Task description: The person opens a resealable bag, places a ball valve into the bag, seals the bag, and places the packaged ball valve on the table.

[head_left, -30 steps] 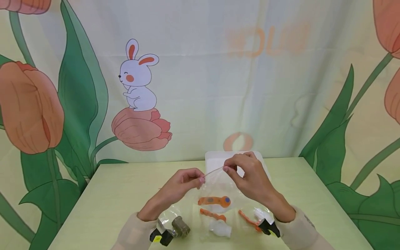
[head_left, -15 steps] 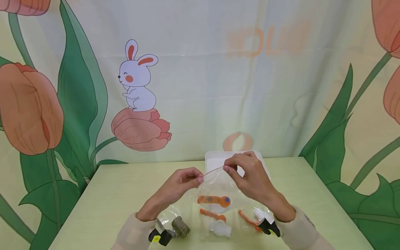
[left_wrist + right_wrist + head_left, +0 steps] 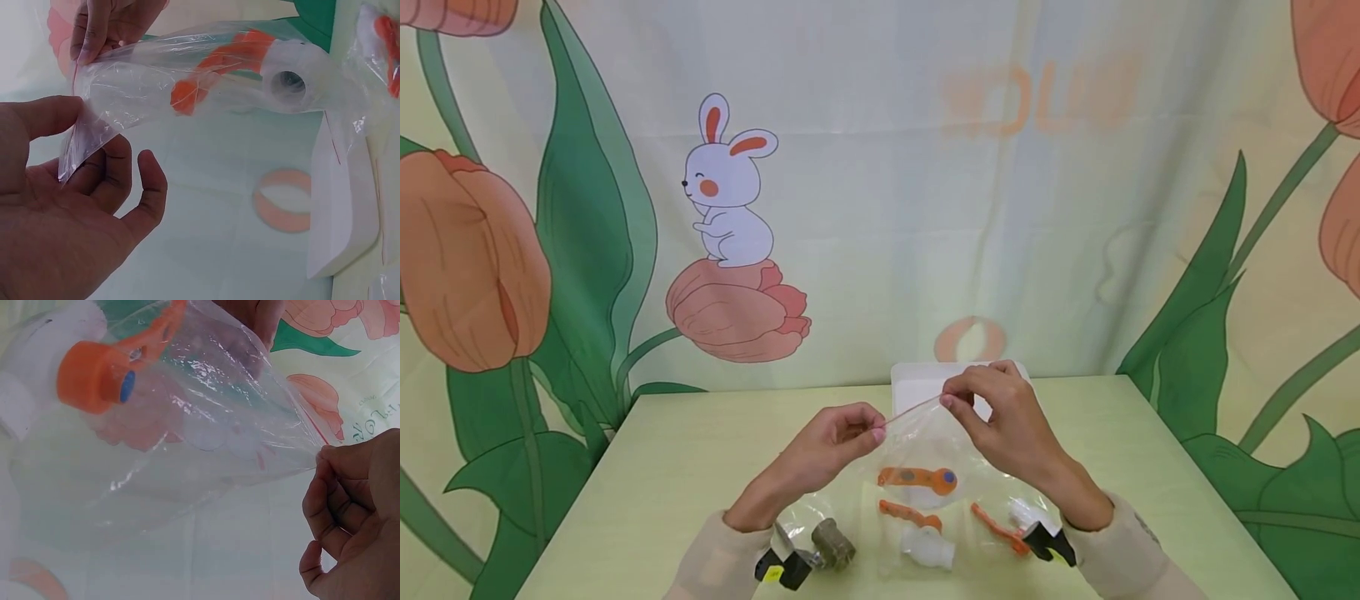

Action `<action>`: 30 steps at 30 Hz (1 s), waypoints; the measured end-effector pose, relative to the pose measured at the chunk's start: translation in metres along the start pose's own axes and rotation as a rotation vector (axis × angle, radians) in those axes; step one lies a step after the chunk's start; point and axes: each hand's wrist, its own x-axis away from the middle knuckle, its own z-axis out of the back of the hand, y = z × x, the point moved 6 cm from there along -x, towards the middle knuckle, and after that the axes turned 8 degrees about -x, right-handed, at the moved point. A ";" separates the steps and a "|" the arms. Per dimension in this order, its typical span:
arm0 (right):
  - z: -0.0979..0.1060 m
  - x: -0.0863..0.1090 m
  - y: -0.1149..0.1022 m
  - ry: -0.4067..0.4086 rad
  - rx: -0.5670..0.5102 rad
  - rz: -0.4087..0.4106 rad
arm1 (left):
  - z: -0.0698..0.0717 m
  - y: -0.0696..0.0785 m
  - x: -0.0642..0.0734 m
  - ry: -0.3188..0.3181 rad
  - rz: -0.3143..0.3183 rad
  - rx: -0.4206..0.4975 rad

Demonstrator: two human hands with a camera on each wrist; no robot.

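Observation:
Between both hands hangs a clear zip bag [image 3: 921,437] with a thin red line along its mouth. Inside it is a white plastic valve [image 3: 284,81] with an orange handle [image 3: 917,478] and a blue spot on its orange cap [image 3: 84,378]. My left hand [image 3: 835,442] pinches one end of the bag's mouth between thumb and fingers. The other end, slightly higher, is pinched by my right hand [image 3: 1011,421]. The mouth edge is stretched taut between them, and the bag's lower part hangs above the table.
Another clear bag with a white valve [image 3: 928,548] lies in front on the table [image 3: 700,467]. To its left sits a bagged grey-brown fitting [image 3: 833,543], to its right a bagged orange-handled part [image 3: 1000,529]. A white tray [image 3: 913,382] stands at the back against the printed curtain [image 3: 865,208].
The right hand has shifted slightly to the right, and the bag's orange handle has moved a little up and right with it. The left hand has edged slightly left; both still pinch the bag.

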 end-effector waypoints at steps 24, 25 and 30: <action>0.005 0.001 0.001 -0.001 0.000 -0.024 | 0.001 0.006 0.003 0.056 -0.012 -0.098; 0.005 0.001 0.001 0.000 0.000 -0.024 | 0.001 0.007 0.004 0.058 -0.015 -0.098; 0.005 0.000 0.000 0.005 -0.001 -0.018 | 0.003 0.004 0.005 0.066 -0.022 -0.116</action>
